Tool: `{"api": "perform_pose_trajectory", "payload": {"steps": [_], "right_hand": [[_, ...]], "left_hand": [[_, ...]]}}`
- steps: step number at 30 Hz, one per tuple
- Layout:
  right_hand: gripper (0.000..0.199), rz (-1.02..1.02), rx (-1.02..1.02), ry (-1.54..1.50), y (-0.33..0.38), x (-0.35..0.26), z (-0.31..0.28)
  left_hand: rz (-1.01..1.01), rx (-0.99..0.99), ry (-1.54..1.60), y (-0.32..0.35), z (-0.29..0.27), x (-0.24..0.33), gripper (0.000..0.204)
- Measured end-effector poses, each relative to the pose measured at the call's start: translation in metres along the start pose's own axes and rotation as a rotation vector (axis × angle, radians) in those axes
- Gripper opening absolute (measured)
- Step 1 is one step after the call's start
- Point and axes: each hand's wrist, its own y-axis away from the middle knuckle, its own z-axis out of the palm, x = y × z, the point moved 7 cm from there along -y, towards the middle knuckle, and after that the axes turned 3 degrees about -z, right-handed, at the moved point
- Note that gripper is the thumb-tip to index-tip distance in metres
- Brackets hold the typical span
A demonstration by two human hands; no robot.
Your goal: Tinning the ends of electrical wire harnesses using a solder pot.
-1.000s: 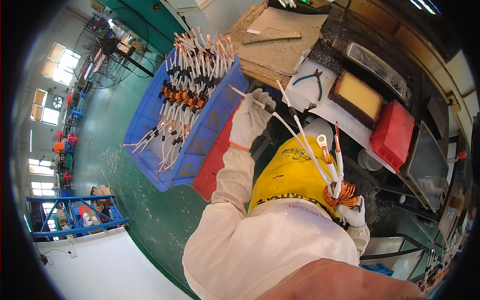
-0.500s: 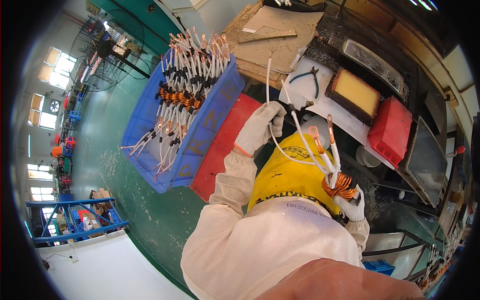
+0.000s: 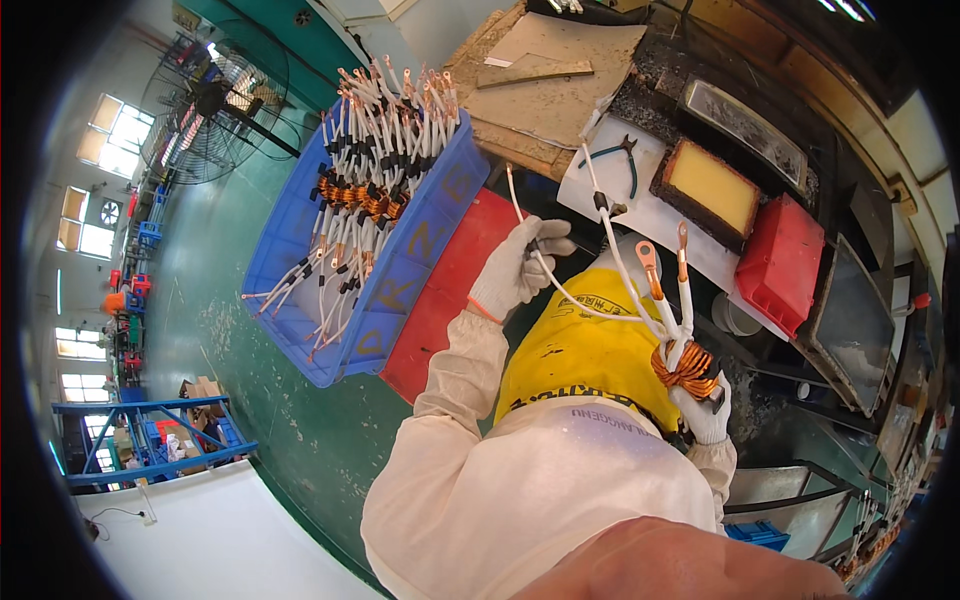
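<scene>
A copper-wound coil [image 3: 686, 370] sits in my gloved right hand [image 3: 706, 412], whose fingers close around its lower side. White sleeved leads rise from the coil, two of them ending in copper lugs [image 3: 648, 262]. One longer lead [image 3: 608, 220] points up toward the bench and carries a black band. Another thin white lead [image 3: 590, 312] bends left to my gloved left hand [image 3: 520, 265]. The left thumb and fingers pinch this lead near a small black piece, and its free end sticks up past the hand. The inner fingertips of the right hand are partly hidden by the coil.
A blue crate [image 3: 410, 290] of similar coils stands at the left on a red crate [image 3: 470, 260]. On the bench lie pliers [image 3: 630, 165], a dark-framed tray with a yellow block [image 3: 712, 188] and a red container [image 3: 782, 262]. A yellow apron [image 3: 560, 350] covers my lap.
The coil and its leads have shifted slightly right. The lead in my left hand has tilted left, and the hand has turned a little, its upper fingers now more stretched out.
</scene>
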Motion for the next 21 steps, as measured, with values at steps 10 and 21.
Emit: {"api": "perform_pose_trajectory", "payload": {"steps": [10, 21], "right_hand": [[0.052, -0.004, -0.114, 0.193, 0.003, -0.017, 0.011], [0.046, 0.032, 0.052, 0.041, 0.002, 0.000, 0.000]], "left_hand": [[-0.019, -0.255, 0.259, -0.006, 0.046, -0.008, 0.043], [0.144, 0.012, -0.176, 0.014, 0.061, -0.005, 0.041]]}}
